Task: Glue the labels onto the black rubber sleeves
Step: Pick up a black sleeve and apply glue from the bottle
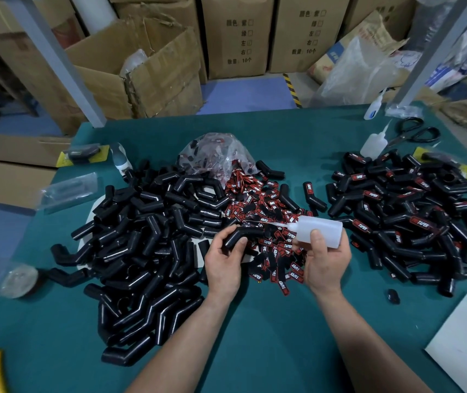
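**A:** Head view, middle of the frame. Where's the black rubber sleeve (pixel 243 235)?

**B:** In the left hand (pixel 223 259), fingers curled round it, long axis running out toward the right.

**A:** And the glue?

**B:** The right hand (pixel 326 259) grips the glue bottle (pixel 321 231) with its nozzle aimed left at the sleeve — near it, though contact I can't tell.

**A:** Any writing?

**B:** The labels (pixel 269 217) read "TAPER" — the cartons (pixel 238 38) at the top show "10个".

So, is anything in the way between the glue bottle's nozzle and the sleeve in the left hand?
Nothing visible. The right hand tilts the glue bottle, nozzle aimed at the sleeve gripped by the left hand; loose labels lie underneath, not between.
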A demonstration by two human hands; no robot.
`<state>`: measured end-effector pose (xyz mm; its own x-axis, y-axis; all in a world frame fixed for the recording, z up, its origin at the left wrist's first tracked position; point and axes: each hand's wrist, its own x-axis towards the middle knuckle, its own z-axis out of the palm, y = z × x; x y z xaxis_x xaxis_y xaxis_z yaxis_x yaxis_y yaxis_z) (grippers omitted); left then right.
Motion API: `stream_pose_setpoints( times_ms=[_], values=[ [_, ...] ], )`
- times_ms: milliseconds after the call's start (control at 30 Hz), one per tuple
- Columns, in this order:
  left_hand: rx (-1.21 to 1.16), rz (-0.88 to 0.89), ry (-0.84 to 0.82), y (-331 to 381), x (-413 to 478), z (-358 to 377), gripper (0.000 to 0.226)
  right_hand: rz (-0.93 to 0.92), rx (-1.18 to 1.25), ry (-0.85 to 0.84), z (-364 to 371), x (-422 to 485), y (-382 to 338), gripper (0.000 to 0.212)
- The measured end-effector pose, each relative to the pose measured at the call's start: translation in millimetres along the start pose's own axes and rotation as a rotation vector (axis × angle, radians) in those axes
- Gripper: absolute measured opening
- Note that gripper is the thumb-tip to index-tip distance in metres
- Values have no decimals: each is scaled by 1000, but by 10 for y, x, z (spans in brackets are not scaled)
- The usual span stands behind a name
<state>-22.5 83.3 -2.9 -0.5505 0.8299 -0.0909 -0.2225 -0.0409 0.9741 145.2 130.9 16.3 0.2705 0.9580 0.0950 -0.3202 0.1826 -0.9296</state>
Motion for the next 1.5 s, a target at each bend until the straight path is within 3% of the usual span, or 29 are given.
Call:
stream_pose_setpoints(
  times_ms=[233,433,533,667,933,1100,1333,1500],
  values=[
    [-16,24,-2,7,-9,15,40,179,280,66,85,61,-31,15],
    [8,28,-36,-15,-21,6,35,278,321,0,55,103,-39,17],
    [32,43,-31,-28,-9,-1,35,258,256,-11,61,95,-19,28],
    [55,9,-30,-53,11,-8,34,201,195,-39,75,61,-20,20],
    [56,-33,-25,-68,13,-19,33,164,306,-60,70,91,-4,12],
    [36,-22,-16,-56,11,-2,38,78,118,-45,34,86,-3,7],
    [-3,-40,-14,-68,13,14,34,-18,-22,32,-32,54,54,22],
    [-3,-46,-20,-59,8,12,34,-47,-73,50,-34,45,68,13]
  ],
)
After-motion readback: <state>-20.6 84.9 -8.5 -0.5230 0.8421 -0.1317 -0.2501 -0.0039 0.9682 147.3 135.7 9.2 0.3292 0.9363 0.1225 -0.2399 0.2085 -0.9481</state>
